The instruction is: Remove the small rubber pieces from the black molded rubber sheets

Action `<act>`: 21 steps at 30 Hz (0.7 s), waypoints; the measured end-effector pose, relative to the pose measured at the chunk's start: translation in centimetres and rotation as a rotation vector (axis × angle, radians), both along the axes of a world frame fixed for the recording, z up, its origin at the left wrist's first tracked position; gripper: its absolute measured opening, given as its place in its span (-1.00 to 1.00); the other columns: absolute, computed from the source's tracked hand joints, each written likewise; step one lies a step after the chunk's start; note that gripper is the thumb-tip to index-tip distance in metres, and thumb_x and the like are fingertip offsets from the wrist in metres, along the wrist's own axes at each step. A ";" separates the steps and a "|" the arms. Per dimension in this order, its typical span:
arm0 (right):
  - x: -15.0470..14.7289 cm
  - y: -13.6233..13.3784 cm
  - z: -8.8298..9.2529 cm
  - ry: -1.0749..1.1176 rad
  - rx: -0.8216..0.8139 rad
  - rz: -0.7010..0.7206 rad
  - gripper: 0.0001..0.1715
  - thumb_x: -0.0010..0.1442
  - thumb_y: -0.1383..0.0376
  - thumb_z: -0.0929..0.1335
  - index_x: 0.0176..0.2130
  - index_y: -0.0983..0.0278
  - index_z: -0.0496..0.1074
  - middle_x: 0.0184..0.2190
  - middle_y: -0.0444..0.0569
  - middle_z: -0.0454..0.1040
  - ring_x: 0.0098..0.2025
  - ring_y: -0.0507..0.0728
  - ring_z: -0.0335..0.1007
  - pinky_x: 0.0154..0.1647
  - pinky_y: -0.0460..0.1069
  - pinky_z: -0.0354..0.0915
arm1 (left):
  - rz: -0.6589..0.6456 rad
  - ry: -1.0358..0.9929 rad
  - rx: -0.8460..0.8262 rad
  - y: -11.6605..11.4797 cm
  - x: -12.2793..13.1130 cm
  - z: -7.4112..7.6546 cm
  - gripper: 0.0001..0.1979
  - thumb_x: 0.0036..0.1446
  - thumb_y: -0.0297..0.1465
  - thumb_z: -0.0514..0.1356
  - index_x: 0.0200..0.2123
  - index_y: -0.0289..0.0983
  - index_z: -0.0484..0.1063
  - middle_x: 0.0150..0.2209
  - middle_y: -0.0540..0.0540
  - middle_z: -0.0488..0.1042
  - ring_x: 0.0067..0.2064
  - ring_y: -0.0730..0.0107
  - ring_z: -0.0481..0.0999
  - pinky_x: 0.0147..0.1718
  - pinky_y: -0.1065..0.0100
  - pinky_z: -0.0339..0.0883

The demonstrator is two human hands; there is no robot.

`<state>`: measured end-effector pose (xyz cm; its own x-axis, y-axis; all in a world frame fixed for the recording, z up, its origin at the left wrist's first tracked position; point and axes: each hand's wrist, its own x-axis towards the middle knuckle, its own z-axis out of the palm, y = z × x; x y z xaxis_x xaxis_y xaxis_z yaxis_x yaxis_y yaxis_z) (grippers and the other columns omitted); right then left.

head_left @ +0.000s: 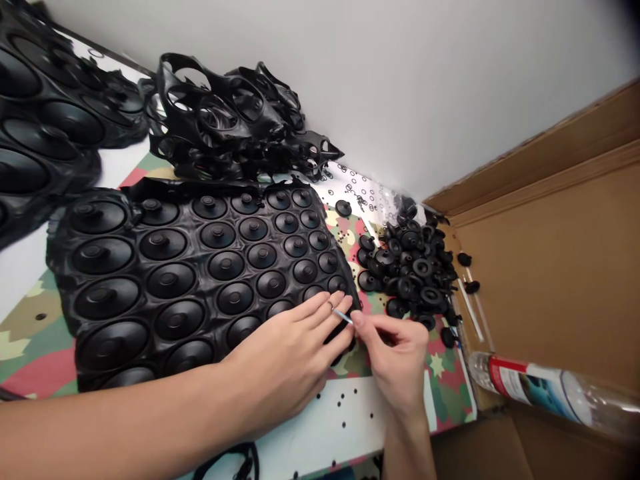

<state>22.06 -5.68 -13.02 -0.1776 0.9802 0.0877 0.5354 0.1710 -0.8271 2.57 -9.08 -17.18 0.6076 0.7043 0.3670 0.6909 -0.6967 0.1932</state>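
Observation:
A black moulded rubber sheet (207, 303) with rows of round domed caps lies across the table. My left hand (295, 343) rests flat on its near right part, fingers stretched out and pressing on the rubber. My right hand (397, 347) is closed in a pinch on a thin, light-coloured stick (343, 316), just off the sheet's right edge. The stick's tip reaches over my left fingers. A small dark ring shows at that tip; whether it sits on a finger or on the stick I cannot tell. The caps under my left hand are hidden.
A heap of loose black rubber caps (417, 267) lies right of the sheet. Behind it is a pile of punched-out rubber scrap (230, 120). More moulded sheets (55, 127) stand at the left. A cardboard box (550, 253) and a plastic bottle (550, 393) are at the right.

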 end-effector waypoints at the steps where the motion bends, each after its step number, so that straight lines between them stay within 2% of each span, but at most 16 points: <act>1: -0.2 -0.1 0.3 0.023 0.006 0.045 -0.45 0.39 0.16 0.49 -0.59 0.29 0.53 -0.65 -0.15 0.27 -0.56 0.00 0.07 -0.55 -0.06 0.05 | -0.002 -0.009 -0.002 0.0 0.0 -0.1 -0.43 0.42 -0.16 0.24 0.32 -0.42 0.50 0.45 -0.40 0.41 0.46 -0.10 0.42 0.49 -0.01 0.06; 4: -0.4 0.0 1.0 0.043 0.068 0.056 -0.49 0.40 0.17 0.49 -0.56 0.28 0.55 -0.64 -0.14 0.33 -0.56 0.01 0.12 -0.53 -0.06 0.10 | -0.006 -0.015 0.001 0.0 -0.1 -0.2 -0.42 0.42 -0.17 0.25 0.34 -0.43 0.49 0.46 -0.42 0.40 0.47 -0.11 0.41 0.50 -0.02 0.03; 6: -0.2 0.6 1.3 -0.014 0.104 -0.046 -0.51 0.41 0.13 0.48 -0.51 0.28 0.58 -0.62 -0.13 0.36 -0.55 0.02 0.15 -0.53 -0.05 0.10 | -0.003 -0.010 0.006 0.0 -0.1 -0.2 -0.39 0.43 -0.17 0.25 0.38 -0.42 0.45 0.45 -0.41 0.41 0.46 -0.13 0.43 0.49 -0.04 0.06; 10: 0.2 2.7 1.5 -0.251 0.115 -0.174 -0.38 0.41 -0.03 0.46 -0.55 0.28 0.51 -0.64 -0.15 0.23 -0.54 0.01 0.04 -0.52 -0.02 0.01 | 0.004 0.001 0.012 0.0 -0.2 -0.1 -0.40 0.46 -0.15 0.21 0.41 -0.37 0.44 0.47 -0.36 0.39 0.47 -0.13 0.41 0.47 -0.05 0.11; 15: -0.8 4.6 1.1 -0.400 0.099 -0.137 -0.27 0.44 -0.14 0.40 -0.58 0.25 0.38 -0.61 -0.16 0.15 -0.50 0.04 -0.04 -0.46 0.02 -0.02 | 0.017 -0.013 0.035 0.1 0.0 -0.2 -0.42 0.46 -0.15 0.21 0.38 -0.37 0.48 0.44 -0.36 0.43 0.44 -0.11 0.44 0.46 -0.04 0.12; 18: -1.6 5.1 0.8 -0.395 0.044 -0.111 -0.23 0.43 -0.18 0.38 -0.59 0.23 0.30 -0.60 -0.17 0.12 -0.49 0.04 -0.06 -0.46 0.01 -0.02 | 0.025 -0.026 0.044 0.1 0.1 -0.4 -0.41 0.44 -0.15 0.24 0.36 -0.39 0.49 0.42 -0.39 0.45 0.43 -0.12 0.46 0.46 -0.04 0.11; 21: -2.0 5.3 0.5 -0.352 0.006 -0.117 -0.24 0.42 -0.19 0.40 -0.59 0.24 0.31 -0.60 -0.17 0.14 -0.49 0.04 -0.05 -0.47 0.00 -0.01 | 0.023 -0.035 0.036 0.0 0.2 -0.6 -0.39 0.43 -0.14 0.25 0.38 -0.40 0.49 0.43 -0.40 0.43 0.43 -0.14 0.46 0.46 -0.04 0.10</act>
<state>20.10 -0.40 -12.54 -0.0849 0.9953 0.0473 0.8032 0.0965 -0.5878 2.75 -9.03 -17.73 0.5774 0.7040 0.4136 0.7003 -0.6874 0.1925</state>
